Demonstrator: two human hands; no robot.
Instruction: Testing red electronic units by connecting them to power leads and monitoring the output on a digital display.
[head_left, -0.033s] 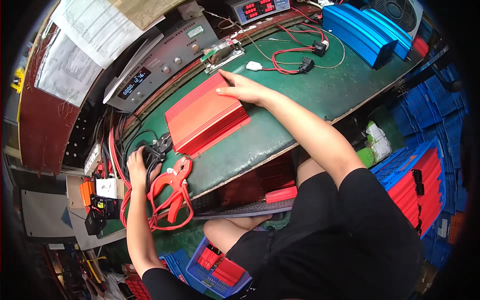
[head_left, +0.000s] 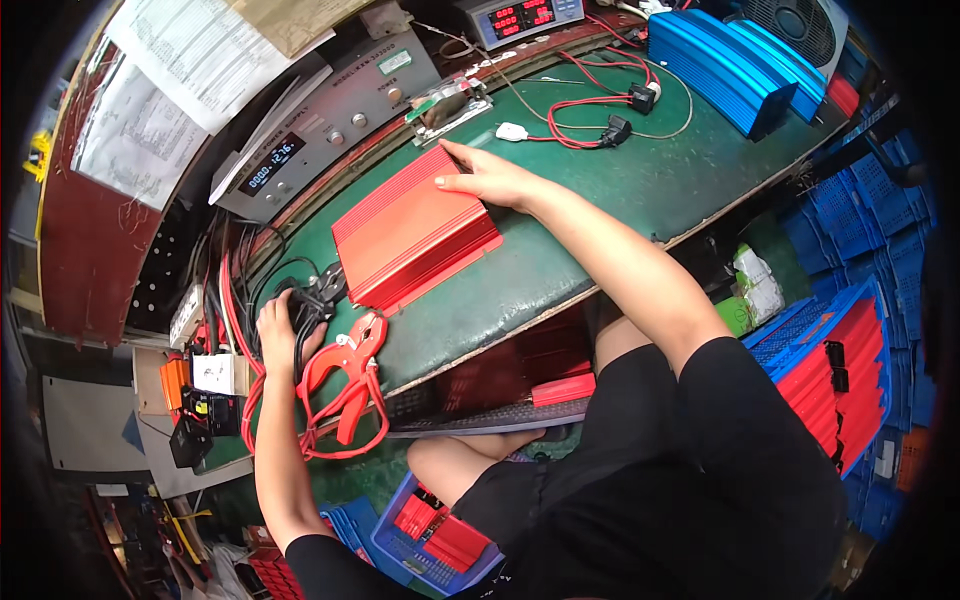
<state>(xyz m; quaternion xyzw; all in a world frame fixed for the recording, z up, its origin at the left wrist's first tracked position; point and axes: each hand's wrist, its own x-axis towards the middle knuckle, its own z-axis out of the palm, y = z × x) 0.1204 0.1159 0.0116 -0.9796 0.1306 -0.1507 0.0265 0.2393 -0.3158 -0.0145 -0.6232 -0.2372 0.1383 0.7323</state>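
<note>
A red ribbed metal box lies at a slant on the green bench. My right hand grips its far right end, thumb on top and fingers over the far edge. At the box's near left end, a black plug or clip on dark cable touches or nearly touches it. My left hand is closed around the bunched black cables beside it; what lies inside the fingers is partly hidden. Just right of that hand rests a large red clamp, its red cable looping over the bench edge.
Behind the box stands a grey power supply with a lit display. Red leads with black plugs lie farther right, near blue metal housings. A blue crate of red parts stands at right; another blue crate sits below.
</note>
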